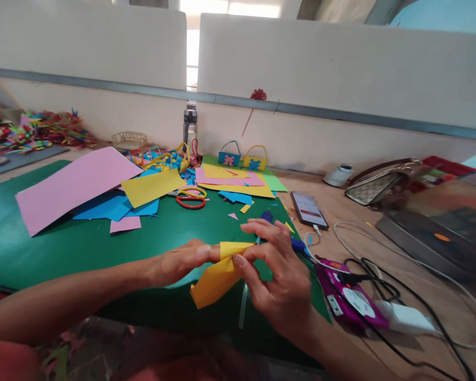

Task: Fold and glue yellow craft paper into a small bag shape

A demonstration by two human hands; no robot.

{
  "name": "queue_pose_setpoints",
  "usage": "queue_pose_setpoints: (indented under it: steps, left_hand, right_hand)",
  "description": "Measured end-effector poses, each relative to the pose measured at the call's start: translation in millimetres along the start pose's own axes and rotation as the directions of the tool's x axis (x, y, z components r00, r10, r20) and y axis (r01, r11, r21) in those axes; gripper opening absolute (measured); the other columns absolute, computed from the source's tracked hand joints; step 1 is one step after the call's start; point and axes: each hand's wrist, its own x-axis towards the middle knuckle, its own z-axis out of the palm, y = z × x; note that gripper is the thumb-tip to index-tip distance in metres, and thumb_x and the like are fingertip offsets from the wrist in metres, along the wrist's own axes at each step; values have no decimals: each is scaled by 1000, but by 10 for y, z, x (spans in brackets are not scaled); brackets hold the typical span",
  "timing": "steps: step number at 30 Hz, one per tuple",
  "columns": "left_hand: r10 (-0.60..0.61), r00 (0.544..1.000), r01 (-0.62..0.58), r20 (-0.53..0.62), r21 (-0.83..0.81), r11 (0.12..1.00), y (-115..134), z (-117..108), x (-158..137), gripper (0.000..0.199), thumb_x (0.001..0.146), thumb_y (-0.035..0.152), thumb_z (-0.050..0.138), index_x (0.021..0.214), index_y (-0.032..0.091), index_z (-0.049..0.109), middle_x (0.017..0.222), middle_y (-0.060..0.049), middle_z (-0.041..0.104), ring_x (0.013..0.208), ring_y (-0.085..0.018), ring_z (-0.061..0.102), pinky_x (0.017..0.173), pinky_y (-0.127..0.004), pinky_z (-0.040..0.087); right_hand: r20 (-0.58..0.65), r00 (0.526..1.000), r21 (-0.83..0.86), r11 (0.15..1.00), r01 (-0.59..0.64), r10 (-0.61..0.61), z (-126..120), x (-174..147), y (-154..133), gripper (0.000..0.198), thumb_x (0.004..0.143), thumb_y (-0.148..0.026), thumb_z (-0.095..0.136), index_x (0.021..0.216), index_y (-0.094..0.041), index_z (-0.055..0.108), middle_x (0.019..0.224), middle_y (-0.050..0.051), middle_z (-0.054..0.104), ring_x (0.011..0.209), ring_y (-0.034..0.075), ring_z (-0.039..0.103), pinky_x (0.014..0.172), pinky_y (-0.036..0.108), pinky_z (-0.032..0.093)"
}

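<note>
A folded piece of yellow paper (218,283) is held between my two hands above the front of the green mat (174,233). My left hand (182,262) grips it from the left, its fingertips partly hidden by the paper. My right hand (281,275) pinches its upper right edge between thumb and forefinger, with the other fingers curled above. Behind my right hand, parts of a blue tool (266,216) show; the hand covers most of it. A translucent stick (243,307) hangs down below the paper, just left of my right thumb.
Pink sheet (79,185), yellow sheet (154,188) and scissors (191,198) lie on the mat. Two small paper bags (229,157) stand at the back. To the right are a phone (309,210), a purple power strip (353,301) with cables, and a handbag (375,188).
</note>
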Motion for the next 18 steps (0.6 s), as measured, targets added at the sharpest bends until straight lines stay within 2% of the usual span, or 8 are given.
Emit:
queue_pose_setpoints:
  steps: [3, 5, 9, 14, 18]
  left_hand:
    - [-52, 997, 54, 64, -25, 998, 66, 36, 12, 50, 75, 55, 53, 105, 16, 65, 80, -1, 57, 72, -15, 46, 66, -24, 38]
    - [-106, 994, 107, 31, -40, 993, 105, 67, 24, 42, 73, 47, 61, 99, 14, 65, 72, 2, 50, 63, -10, 39, 57, -20, 32]
    - [-205, 977, 200, -62, -79, 977, 87, 118, 34, 34, 78, 43, 58, 84, 11, 65, 60, 4, 40, 54, -7, 30, 48, -19, 22]
    - [-274, 952, 235, -136, -245, 940, 6, 145, 32, 31, 76, 42, 60, 83, 13, 67, 61, 2, 50, 53, -7, 36, 48, -20, 25]
    - [-348, 925, 259, -151, -419, 870, 12, 152, 35, 30, 68, 40, 67, 82, 13, 69, 62, 0, 57, 51, -8, 42, 49, -20, 28]
  right_hand:
    - [13, 1000, -22, 1000, 15, -14, 19, -11, 15, 13, 78, -10, 55, 73, -21, 49, 101, 8, 63, 105, 24, 57, 99, 49, 30]
    - [19, 999, -31, 999, 27, -26, 37, -19, 25, 14, 78, -10, 55, 73, -21, 49, 101, 9, 63, 106, 24, 57, 99, 49, 30]
    - [41, 999, -33, 999, 31, -30, 65, -27, 39, 14, 78, -11, 55, 72, -21, 48, 103, 9, 63, 107, 25, 57, 97, 51, 30]
    - [62, 997, -33, 999, 41, -39, 59, -30, 61, 14, 77, -12, 58, 75, -22, 48, 105, 9, 62, 108, 25, 56, 98, 51, 29]
    - [40, 998, 42, 998, -50, 48, 46, -28, 83, 15, 77, -15, 60, 83, -24, 49, 104, 7, 64, 106, 24, 57, 98, 50, 31]
